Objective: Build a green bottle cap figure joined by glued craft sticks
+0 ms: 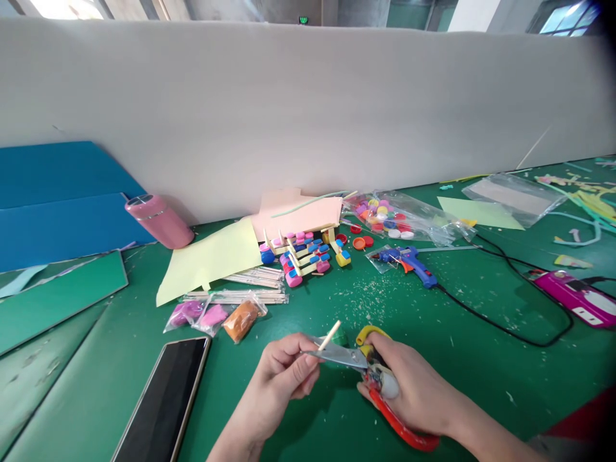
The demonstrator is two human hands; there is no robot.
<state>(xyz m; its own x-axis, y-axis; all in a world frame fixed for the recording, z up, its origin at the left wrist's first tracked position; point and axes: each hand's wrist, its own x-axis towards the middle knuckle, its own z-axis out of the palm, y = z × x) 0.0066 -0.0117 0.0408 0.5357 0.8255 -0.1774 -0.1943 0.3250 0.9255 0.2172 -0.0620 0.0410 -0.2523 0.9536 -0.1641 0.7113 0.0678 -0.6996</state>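
Observation:
A short pale wooden stick [330, 334] is pinched in my left hand [286, 372], its free end pointing up and to the right. My right hand [409, 382] grips a pair of scissors [344, 357] with one yellow and one red handle. The blades lie around the stick just beside my left fingertips; whether they touch it all round I cannot tell. Beyond my hands sit several small stick-and-cap models [305, 253] in pink, blue and yellow. White crumbs and shavings are scattered on the green table [356, 308] past the scissors.
A phone [161, 398] lies at left, near bagged clay [240, 319] and packed sticks [235, 296]. A pink bottle [158, 221] leans by the white partition [289, 115]. At right are a blue glue gun [409, 262], its black cord, a magenta power strip [575, 298] and a bag of caps [409, 215].

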